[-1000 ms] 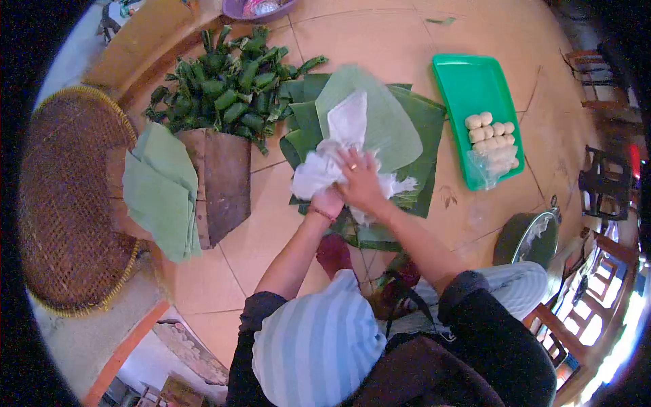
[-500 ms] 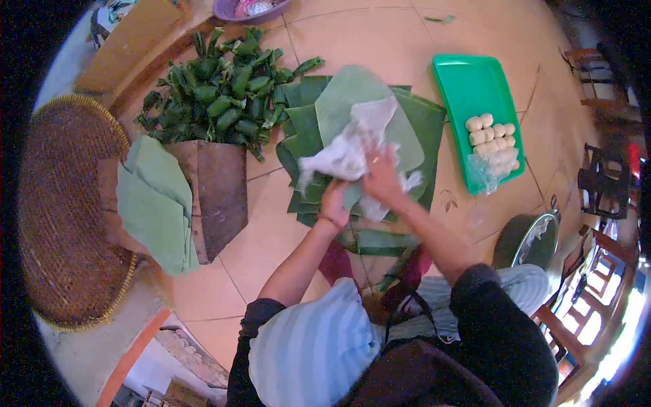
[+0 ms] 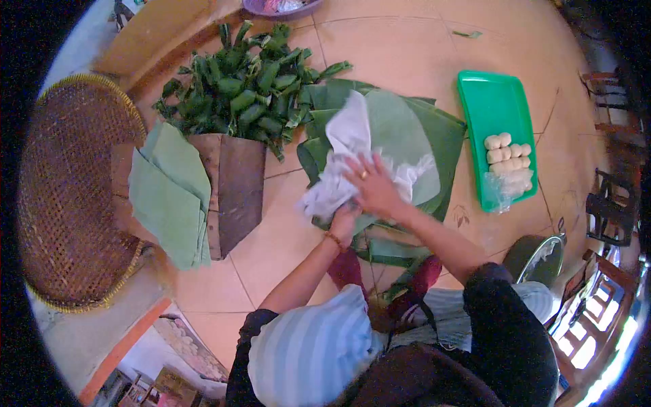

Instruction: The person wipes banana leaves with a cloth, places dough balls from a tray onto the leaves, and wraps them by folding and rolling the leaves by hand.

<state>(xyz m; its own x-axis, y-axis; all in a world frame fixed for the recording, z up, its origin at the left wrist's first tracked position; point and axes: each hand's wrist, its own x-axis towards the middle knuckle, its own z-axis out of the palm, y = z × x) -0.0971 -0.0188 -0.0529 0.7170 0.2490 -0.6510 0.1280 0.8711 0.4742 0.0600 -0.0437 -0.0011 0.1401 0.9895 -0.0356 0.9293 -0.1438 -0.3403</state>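
My right hand point(image 3: 374, 186) presses a crumpled white cloth point(image 3: 349, 129) onto the pale underside of a banana leaf piece point(image 3: 407, 132), its fingers spread over the cloth. Close below it, my left hand point(image 3: 344, 224) is closed at the near edge of the leaf, its fingertips partly covered by the cloth. Beneath lies a stack of darker banana leaf pieces point(image 3: 451, 139), fanned out on the tiled floor. Two pale-green leaf pieces point(image 3: 169, 197) rest on brown cardboard point(image 3: 237, 197) to the left.
A heap of folded green leaf bundles point(image 3: 244, 88) sits behind the cardboard. At far left is a round woven tray point(image 3: 74, 197). On the right, a green tray point(image 3: 498, 108) holds several white dough balls point(image 3: 505, 152) and clear plastic. A metal-rimmed pot point(image 3: 536, 258) stands near my knee.
My right hand has shifted slightly left over the leaf, bunching and moving the cloth with it. The left hand stays at the near leaf edge. The whole view has shifted slightly.
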